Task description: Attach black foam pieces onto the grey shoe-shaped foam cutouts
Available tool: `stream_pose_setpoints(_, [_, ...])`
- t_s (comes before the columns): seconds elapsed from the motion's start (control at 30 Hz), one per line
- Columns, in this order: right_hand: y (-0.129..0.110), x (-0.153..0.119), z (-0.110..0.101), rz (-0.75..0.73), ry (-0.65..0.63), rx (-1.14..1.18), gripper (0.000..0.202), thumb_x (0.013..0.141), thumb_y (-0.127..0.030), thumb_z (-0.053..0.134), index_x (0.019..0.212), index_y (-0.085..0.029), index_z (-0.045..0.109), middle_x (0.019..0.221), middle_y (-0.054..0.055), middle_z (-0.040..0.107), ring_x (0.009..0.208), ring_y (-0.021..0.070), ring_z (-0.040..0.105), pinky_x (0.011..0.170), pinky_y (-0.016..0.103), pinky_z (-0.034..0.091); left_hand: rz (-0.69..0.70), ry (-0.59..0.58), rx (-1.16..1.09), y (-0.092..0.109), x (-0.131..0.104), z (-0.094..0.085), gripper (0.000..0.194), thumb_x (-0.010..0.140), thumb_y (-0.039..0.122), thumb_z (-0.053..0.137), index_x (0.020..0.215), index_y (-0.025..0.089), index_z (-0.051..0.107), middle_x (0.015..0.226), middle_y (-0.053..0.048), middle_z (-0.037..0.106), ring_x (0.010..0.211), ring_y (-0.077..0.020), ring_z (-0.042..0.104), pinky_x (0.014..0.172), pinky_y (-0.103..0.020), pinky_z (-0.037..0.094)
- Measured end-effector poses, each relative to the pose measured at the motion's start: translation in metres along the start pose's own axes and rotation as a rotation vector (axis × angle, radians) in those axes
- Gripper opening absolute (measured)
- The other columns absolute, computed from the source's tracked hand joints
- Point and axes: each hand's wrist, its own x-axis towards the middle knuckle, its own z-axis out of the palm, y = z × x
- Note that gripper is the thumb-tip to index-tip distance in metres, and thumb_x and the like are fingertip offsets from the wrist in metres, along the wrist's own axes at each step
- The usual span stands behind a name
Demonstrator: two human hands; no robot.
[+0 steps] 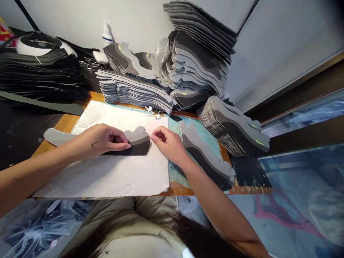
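A shoe upper piece [138, 142] in banded light grey, dark grey and black lies flat on white sheets of paper [129, 175]. My left hand [107, 141] lies over its middle, fingers curled, thumb and forefinger closed on it; the hand and wrist hide part of the piece. At the piece's right edge, the thumb and forefinger of my right hand [165, 139] are pinched together. Whatever is between those fingertips is too small to make out. Right of that hand, more upper pieces [204, 157] in the same greys lie on the teal mat [174, 175].
Stacks of grey upper pieces [137, 91] line the back, with a taller stack [199, 61] beside them and another stack [228, 125] at right. Black strips [40, 75] are piled at left. White earphones [153, 113], scissors [91, 64] and a white bottle [107, 34] are farther back.
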Motion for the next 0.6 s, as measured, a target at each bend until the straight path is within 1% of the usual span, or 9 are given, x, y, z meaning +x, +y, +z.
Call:
stream_pose_setpoints(0.07, [-0.001,0.001,0.001,-0.025,-0.009,-0.039,0.027,0.103,-0.028,0.061,0.112,-0.003,0.066,0.101,0.000,0.052,0.083,-0.0090,0.037,0.073,0.001,0.023,0.000,-0.003,-0.006,0.001,0.000,0.000,0.058,0.082,0.070,0.066,0.094,0.015,0.079,0.067,-0.001,0.065,0.060,-0.0107,0.045,0.053,-0.021,0.028])
stream_pose_setpoints(0.17, [-0.004,0.003,0.004,-0.029,-0.005,-0.075,0.022,0.098,-0.024,0.068,0.106,-0.004,0.070,0.100,0.000,0.051,0.086,-0.0088,0.038,0.076,0.001,0.022,-0.003,0.003,-0.002,0.003,0.000,0.000,0.058,0.081,0.069,0.066,0.091,0.014,0.079,0.064,-0.001,0.063,0.058,-0.0101,0.042,0.053,-0.021,0.027])
stream_pose_setpoints(0.33, [-0.004,0.006,0.007,-0.024,-0.011,-0.132,0.022,0.094,-0.023,0.073,0.104,-0.003,0.070,0.099,0.001,0.051,0.086,-0.0077,0.037,0.077,0.003,0.022,-0.012,0.002,0.012,0.005,0.000,-0.002,0.057,0.081,0.069,0.066,0.092,0.015,0.079,0.064,0.000,0.063,0.058,-0.0097,0.041,0.053,-0.021,0.027])
stream_pose_setpoints(0.43, [-0.003,0.006,0.007,-0.020,-0.014,-0.220,0.024,0.096,-0.026,0.073,0.108,-0.005,0.070,0.102,0.002,0.051,0.088,-0.0065,0.038,0.080,0.004,0.025,-0.011,0.002,0.013,0.004,-0.001,-0.002,0.057,0.081,0.069,0.066,0.093,0.015,0.079,0.064,0.000,0.063,0.058,-0.0099,0.042,0.052,-0.021,0.027])
stream_pose_setpoints(0.5, [-0.005,0.001,0.009,-0.041,0.047,-0.313,0.026,0.097,-0.026,0.073,0.116,-0.008,0.071,0.111,0.003,0.050,0.099,-0.0033,0.041,0.090,0.005,0.032,-0.004,-0.001,0.004,0.004,-0.001,-0.001,0.056,0.082,0.068,0.067,0.093,0.015,0.079,0.065,0.000,0.063,0.059,-0.0099,0.043,0.053,-0.021,0.028])
stream_pose_setpoints(0.53, [-0.006,-0.003,0.011,-0.084,0.082,-0.367,0.027,0.100,-0.025,0.069,0.122,-0.010,0.071,0.119,0.004,0.048,0.108,-0.0010,0.041,0.100,0.008,0.036,-0.001,-0.002,-0.007,0.004,-0.001,-0.001,0.055,0.082,0.067,0.067,0.093,0.014,0.078,0.066,0.000,0.063,0.060,-0.0099,0.043,0.054,-0.021,0.028])
stream_pose_setpoints(0.57, [-0.007,-0.009,0.013,-0.151,0.100,-0.427,0.030,0.103,-0.025,0.064,0.130,-0.012,0.070,0.127,0.005,0.045,0.119,0.0020,0.040,0.112,0.012,0.036,0.003,-0.007,-0.020,0.004,-0.001,0.000,0.055,0.082,0.066,0.068,0.093,0.014,0.078,0.067,-0.001,0.064,0.060,-0.0100,0.044,0.055,-0.021,0.029])
stream_pose_setpoints(0.6, [-0.008,-0.015,0.017,-0.230,0.090,-0.494,0.035,0.108,-0.027,0.058,0.139,-0.014,0.067,0.136,0.006,0.039,0.131,0.0054,0.034,0.124,0.018,0.033,0.006,-0.011,-0.035,0.004,-0.001,0.000,0.054,0.083,0.066,0.068,0.094,0.013,0.077,0.068,-0.001,0.064,0.061,-0.0101,0.045,0.055,-0.021,0.030])
